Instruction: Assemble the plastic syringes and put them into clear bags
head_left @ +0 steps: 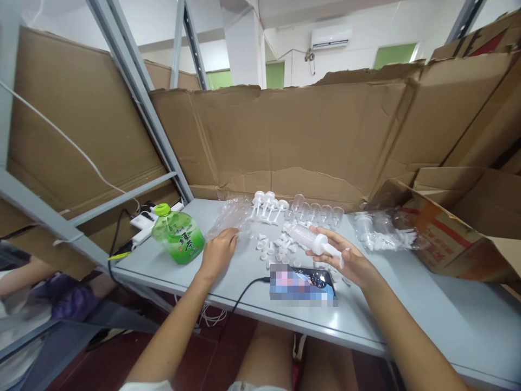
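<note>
My right hand [350, 260] holds a clear ribbed plastic syringe [303, 234] with a white plunger, the thumb and fingers around its white end. The syringe is tilted, its clear barrel pointing away to the left. Below it lie several small white caps [280, 247]. On the table my left hand [220, 252] rests with curled fingers at the edge of clear plastic bags [232, 214]; whether it grips one is hidden. Several white plungers [268, 206] stand behind the caps, and several clear ribbed barrels [319, 213] are lined up beside them.
A phone [303, 285] with a cable plugged in lies near the front edge. At the left stands a green bottle [179, 236] near a power strip [144, 231]. Bagged syringe parts [382, 231] lie beside an open carton [448, 233] at right. A cardboard wall [293, 141] closes off the back.
</note>
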Demonstrator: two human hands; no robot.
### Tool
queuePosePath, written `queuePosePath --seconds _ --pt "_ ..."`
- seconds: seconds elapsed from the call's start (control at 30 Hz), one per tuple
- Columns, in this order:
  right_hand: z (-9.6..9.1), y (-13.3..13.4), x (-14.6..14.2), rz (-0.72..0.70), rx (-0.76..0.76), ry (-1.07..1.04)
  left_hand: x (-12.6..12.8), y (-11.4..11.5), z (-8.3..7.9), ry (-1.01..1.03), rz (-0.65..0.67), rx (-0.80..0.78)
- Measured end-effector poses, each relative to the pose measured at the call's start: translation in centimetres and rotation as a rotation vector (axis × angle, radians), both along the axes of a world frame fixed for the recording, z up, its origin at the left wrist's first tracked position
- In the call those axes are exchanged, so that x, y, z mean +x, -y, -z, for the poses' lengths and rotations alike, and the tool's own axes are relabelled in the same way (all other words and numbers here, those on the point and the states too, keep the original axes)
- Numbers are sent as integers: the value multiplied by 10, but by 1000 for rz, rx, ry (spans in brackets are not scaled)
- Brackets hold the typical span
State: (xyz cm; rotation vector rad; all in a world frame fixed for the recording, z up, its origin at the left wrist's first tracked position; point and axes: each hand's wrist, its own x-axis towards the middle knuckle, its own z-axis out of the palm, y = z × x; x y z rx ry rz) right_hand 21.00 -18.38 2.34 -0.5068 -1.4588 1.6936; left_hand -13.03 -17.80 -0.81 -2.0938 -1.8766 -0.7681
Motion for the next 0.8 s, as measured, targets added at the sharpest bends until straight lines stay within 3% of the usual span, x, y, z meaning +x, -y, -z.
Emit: queuePosePath --seconds 0.13,0.27,0.47,0.8 --pt "-6 5 2 37 60 -13 6 0 -6 76 107 95" --pt "-9 10 6 67 119 -12 20 1 -10 66 256 88" --pt "-6 12 2 -71 163 60 50 15 -12 229 451 28" --pt "-1 13 -11 -337 178 231 73 32 9 669 191 2"
